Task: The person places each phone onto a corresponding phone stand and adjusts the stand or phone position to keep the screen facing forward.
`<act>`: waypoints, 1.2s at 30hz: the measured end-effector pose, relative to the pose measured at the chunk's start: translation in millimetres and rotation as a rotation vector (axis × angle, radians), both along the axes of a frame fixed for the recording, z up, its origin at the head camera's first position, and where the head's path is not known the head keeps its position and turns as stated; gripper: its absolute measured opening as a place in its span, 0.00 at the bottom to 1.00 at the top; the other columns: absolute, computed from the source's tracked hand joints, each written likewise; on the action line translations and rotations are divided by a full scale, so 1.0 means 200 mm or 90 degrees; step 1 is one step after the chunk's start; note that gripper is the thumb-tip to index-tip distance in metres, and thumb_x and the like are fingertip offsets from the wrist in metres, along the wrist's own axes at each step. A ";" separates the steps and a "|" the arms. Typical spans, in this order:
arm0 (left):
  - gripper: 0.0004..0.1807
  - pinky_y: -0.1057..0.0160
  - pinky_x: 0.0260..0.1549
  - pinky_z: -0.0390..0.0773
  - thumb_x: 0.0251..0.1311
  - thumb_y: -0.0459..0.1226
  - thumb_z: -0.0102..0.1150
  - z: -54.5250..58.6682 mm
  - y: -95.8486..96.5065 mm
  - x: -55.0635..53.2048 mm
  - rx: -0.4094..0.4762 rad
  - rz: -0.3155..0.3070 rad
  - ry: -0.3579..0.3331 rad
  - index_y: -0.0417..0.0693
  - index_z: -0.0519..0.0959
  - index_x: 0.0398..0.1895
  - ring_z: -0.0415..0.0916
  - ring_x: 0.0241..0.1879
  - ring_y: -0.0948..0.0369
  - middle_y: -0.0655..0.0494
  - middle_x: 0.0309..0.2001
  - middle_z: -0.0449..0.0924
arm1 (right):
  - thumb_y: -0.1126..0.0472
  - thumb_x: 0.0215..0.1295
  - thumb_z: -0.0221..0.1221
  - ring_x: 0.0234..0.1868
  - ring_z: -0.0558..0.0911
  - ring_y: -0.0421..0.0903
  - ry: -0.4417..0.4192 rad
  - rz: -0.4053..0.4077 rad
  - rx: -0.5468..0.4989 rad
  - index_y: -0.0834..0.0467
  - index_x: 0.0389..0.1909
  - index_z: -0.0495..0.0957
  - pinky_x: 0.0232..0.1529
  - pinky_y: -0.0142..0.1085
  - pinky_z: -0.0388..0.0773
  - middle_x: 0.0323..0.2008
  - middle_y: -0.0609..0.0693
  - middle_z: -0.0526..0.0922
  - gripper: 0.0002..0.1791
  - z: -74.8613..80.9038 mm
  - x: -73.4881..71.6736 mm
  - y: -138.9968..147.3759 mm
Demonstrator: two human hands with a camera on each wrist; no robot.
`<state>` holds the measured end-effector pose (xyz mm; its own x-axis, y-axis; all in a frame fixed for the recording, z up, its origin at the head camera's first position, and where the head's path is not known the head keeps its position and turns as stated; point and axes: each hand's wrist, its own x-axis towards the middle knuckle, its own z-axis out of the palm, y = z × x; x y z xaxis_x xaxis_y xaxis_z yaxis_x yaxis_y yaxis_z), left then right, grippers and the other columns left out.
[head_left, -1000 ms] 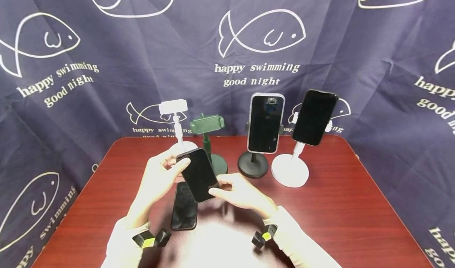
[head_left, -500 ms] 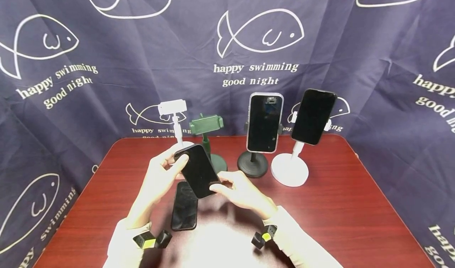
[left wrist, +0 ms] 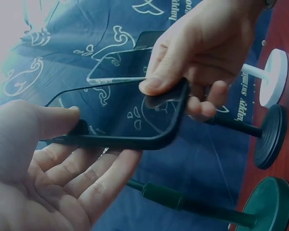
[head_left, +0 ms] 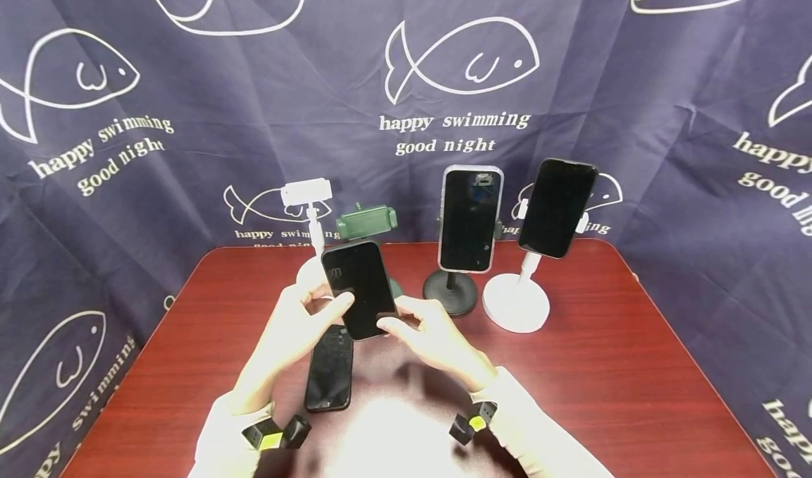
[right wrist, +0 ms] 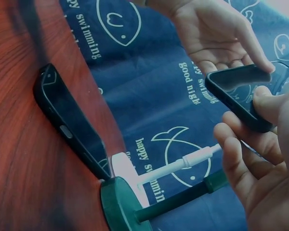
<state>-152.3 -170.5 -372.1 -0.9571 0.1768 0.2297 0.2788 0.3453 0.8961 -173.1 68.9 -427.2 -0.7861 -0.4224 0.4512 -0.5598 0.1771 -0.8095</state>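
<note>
A black smartphone [head_left: 361, 280] is held up in front of the green phone stand [head_left: 366, 222], tilted slightly, its dark screen toward me. My left hand [head_left: 294, 330] grips its left edge, thumb on the screen and fingers behind, as the left wrist view shows. My right hand [head_left: 438, 337] pinches the lower right corner between thumb and fingers. Below, a second black smartphone [head_left: 330, 372] lies flat on the table, its top end overlapped by the held one. The green stand's holder has no phone in it, and its base is mostly hidden.
An unloaded white phone stand [head_left: 307, 192] is at the back left. To the right, a black stand [head_left: 450, 293] carries a phone in a pale case [head_left: 471, 217], and another white stand [head_left: 517, 303] carries a black phone [head_left: 558, 208]. A patterned curtain [head_left: 342, 76] hangs behind the red-brown table [head_left: 609, 365].
Both hands have raised the smartphone and turned it more upright, so it now covers the green stand's post. The left thumb has shifted down along the phone's edge.
</note>
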 end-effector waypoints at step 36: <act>0.14 0.55 0.33 0.88 0.65 0.31 0.67 0.00 0.02 0.02 0.099 -0.036 -0.005 0.35 0.81 0.52 0.90 0.32 0.56 0.33 0.42 0.87 | 0.59 0.68 0.68 0.28 0.82 0.42 -0.020 -0.072 -0.018 0.52 0.41 0.85 0.34 0.33 0.81 0.29 0.45 0.85 0.04 0.14 0.02 0.09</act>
<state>-149.1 -166.5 -372.4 -0.9483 0.1932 0.2517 0.2873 0.1862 0.9396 -169.9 87.5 -399.6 -0.8421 -0.3170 0.4363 -0.5117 0.2141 -0.8321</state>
